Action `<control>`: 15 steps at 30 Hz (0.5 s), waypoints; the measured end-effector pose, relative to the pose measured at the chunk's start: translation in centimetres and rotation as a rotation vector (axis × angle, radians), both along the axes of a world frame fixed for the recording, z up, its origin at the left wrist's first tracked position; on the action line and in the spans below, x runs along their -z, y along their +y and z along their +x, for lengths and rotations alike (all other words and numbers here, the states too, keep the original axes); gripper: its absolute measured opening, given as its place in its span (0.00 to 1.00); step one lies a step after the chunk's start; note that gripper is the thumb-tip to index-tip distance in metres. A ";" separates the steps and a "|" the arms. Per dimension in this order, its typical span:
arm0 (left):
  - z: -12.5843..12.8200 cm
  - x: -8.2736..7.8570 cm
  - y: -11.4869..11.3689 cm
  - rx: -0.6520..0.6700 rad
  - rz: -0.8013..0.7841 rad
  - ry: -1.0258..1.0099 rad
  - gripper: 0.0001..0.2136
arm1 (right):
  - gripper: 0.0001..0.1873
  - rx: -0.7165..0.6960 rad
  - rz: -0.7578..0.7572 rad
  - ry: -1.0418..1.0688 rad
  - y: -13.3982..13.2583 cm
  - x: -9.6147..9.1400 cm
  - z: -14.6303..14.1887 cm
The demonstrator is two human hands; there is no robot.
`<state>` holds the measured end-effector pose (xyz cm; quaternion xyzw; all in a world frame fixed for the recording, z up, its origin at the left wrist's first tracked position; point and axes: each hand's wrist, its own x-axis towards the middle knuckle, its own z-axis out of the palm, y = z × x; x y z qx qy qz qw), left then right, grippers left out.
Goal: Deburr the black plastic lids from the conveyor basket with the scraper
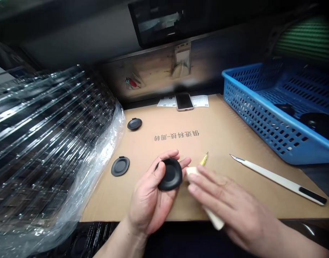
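Note:
My left hand (153, 195) grips a black round, shallow plastic cap (170, 174) by its edge, thumb on its rim, its dished face turned up. My right hand (229, 200), smeared by motion, has its fingers over an off-white strip (214, 218), cloth or foam, I cannot tell which. One end of the strip comes close to the cap's right edge. Just beyond those fingers shows the yellow pointed end of a pen-like tool (204, 159); its rest is hidden. Two similar black caps, a nearer one (120, 166) and a farther one (134, 124), lie left on the cardboard.
Brown cardboard (177, 122) with printed characters covers the table. A white-handled craft knife (272, 175) lies right, blade pointing left. Beyond it stands a blue perforated basket (261, 111) with black parts. A phone (184, 101) rests on paper at the back. Clear plastic trays (46, 143) are stacked left.

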<state>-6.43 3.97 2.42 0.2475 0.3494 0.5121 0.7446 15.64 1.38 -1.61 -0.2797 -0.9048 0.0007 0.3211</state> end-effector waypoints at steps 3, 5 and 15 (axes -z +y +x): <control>-2.3 -0.1 1.5 -0.045 0.118 0.592 0.15 | 0.36 0.191 -0.049 0.054 0.0 1.8 2.8; -3.9 0.4 2.9 -0.044 0.257 1.028 0.15 | 0.35 0.316 -0.026 0.002 -0.2 3.2 4.1; -6.0 1.9 3.7 0.089 0.541 1.667 0.24 | 0.38 0.445 0.156 -0.116 0.3 5.9 3.5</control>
